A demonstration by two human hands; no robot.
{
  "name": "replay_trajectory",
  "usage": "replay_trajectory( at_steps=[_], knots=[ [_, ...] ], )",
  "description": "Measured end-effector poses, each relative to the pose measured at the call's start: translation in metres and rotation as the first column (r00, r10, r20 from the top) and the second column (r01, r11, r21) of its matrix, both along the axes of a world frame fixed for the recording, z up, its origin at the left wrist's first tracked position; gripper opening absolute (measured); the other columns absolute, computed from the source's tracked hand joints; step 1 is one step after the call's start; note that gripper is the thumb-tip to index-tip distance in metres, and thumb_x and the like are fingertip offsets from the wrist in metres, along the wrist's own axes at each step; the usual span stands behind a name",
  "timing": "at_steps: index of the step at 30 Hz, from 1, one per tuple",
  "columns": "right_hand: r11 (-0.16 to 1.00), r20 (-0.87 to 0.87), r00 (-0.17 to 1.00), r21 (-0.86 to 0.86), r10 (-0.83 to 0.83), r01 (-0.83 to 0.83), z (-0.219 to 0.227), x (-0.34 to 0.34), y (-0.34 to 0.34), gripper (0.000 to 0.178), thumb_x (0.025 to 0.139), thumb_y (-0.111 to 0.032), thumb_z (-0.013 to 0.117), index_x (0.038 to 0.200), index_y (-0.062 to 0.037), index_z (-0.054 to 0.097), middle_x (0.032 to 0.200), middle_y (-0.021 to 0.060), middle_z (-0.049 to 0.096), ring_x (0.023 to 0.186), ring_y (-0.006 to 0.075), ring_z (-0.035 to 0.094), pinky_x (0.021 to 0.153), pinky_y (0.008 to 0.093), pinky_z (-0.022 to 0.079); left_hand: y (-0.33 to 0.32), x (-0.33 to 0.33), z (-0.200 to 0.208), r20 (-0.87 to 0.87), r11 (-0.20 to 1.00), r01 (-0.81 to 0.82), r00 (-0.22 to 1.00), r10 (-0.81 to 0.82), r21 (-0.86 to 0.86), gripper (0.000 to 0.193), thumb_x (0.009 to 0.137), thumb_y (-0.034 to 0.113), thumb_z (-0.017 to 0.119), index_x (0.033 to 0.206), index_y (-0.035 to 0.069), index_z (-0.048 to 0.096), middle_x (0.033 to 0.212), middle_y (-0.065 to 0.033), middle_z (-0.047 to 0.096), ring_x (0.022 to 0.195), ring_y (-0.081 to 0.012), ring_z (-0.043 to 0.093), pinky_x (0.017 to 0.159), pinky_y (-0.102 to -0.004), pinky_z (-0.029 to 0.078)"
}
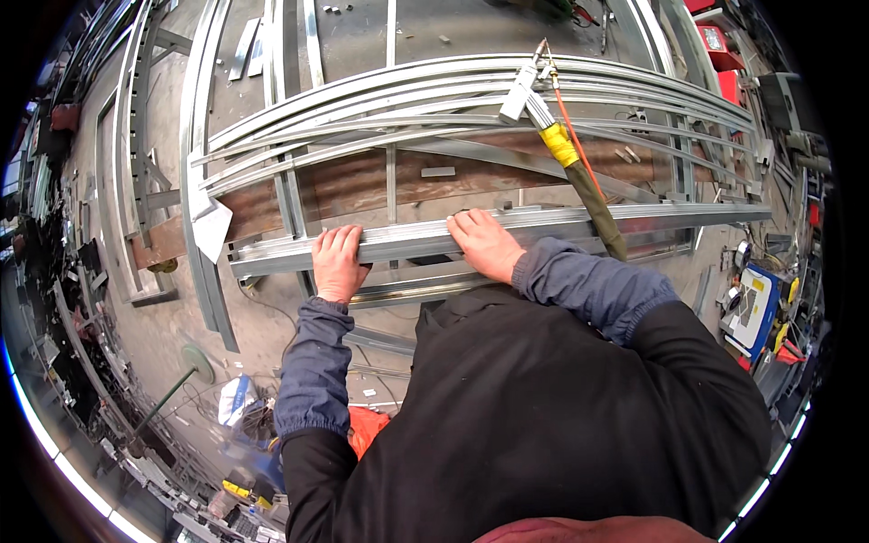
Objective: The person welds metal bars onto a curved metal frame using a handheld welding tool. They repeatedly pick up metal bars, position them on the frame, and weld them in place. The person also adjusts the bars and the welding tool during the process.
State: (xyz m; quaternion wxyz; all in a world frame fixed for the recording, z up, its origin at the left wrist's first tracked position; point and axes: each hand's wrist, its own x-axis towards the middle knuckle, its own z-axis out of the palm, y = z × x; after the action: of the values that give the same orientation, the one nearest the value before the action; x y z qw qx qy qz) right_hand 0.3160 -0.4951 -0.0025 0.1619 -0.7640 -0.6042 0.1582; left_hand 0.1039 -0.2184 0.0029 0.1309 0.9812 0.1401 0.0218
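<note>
L hand [339, 260] & R hand [487, 246] clamped on metal rails [407, 241] nr frame's [206, 290] near edge; any rail shift could drag/snag sleeved cable [593, 206] lying across.

Bright, strong fisheye bending, black corners

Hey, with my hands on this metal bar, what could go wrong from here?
Your left hand and right hand have bare fingers curled over the long silver metal bar, so an edge might nick them. The yellow-and-olive wrapped tool with a thin orange hose appears to lie across the bar; shifting it could knock the tool loose.
</note>
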Motion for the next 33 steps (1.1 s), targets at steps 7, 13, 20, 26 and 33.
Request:
replay_trajectory(
  at_steps=[7,13,20,26,33],
  knots=[
    [0.994,0.056,0.998,0.112,-0.018,0.012,-0.008,-0.001,-0.001,0.039,0.087,-0.01,0.064,0.125,0.0032,0.063,0.119,0.015,0.063,0.112,0.0347,0.061,0.101,0.0464,0.053,-0.004,-0.001,0.003,-0.08,0.999,-0.019,0.997,0.016,-0.041,0.082,0.059,0.016,0.096,0.135,0.012,0.065,0.132,-0.0078,0.067,0.128,-0.0325,0.061,0.115,-0.0492,0.044],
    [0.981,0.021,0.997,0.18,-0.081,0.076,-0.017,-0.004,-0.007,0.037,0.086,-0.014,0.066,0.12,0.0011,0.066,0.118,0.0153,0.064,0.113,0.034,0.061,0.102,0.0459,0.052,-0.009,0.01,0.01,-0.082,1.0,0.003,0.997,-0.006,-0.029,0.08,0.059,0.012,0.092,0.135,0.009,0.065,0.132,-0.011,0.068,0.128,-0.0353,0.06,0.117,-0.0498,0.043],
    [0.988,0.077,0.99,0.115,-0.115,0.106,-0.023,-0.011,-0.006,0.033,0.087,-0.015,0.065,0.116,0.0004,0.069,0.11,0.0093,0.062,0.107,0.0281,0.061,0.099,0.0405,0.052,-0.013,0.001,-0.002,-0.093,1.0,-0.007,0.996,0.006,-0.007,0.076,0.064,0.012,0.089,0.135,0.005,0.064,0.134,-0.0139,0.067,0.13,-0.0392,0.058,0.117,-0.0509,0.042],
    [0.977,0.121,0.983,0.181,-0.135,0.112,-0.025,-0.014,-0.007,0.028,0.088,-0.017,0.066,0.111,-0.0028,0.069,0.108,0.0085,0.061,0.11,0.028,0.06,0.102,0.043,0.051,-0.015,0.004,0.002,-0.166,1.0,-0.019,0.986,0.021,0.016,0.07,0.075,0.02,0.087,0.139,0.008,0.063,0.137,-0.0135,0.067,0.132,-0.0386,0.059,0.118,-0.0497,0.041],
    [0.965,0.147,0.975,0.229,-0.165,0.128,-0.034,-0.015,-0.008,0.02,0.088,-0.018,0.066,0.104,-0.0067,0.07,0.106,0.0075,0.061,0.112,0.0271,0.059,0.099,0.0424,0.051,-0.02,0.01,0.004,-0.17,1.0,-0.03,0.985,0.03,0.0,0.071,0.073,0.019,0.088,0.139,0.009,0.063,0.136,-0.0132,0.067,0.132,-0.0387,0.059,0.118,-0.049,0.041]
  ],
)
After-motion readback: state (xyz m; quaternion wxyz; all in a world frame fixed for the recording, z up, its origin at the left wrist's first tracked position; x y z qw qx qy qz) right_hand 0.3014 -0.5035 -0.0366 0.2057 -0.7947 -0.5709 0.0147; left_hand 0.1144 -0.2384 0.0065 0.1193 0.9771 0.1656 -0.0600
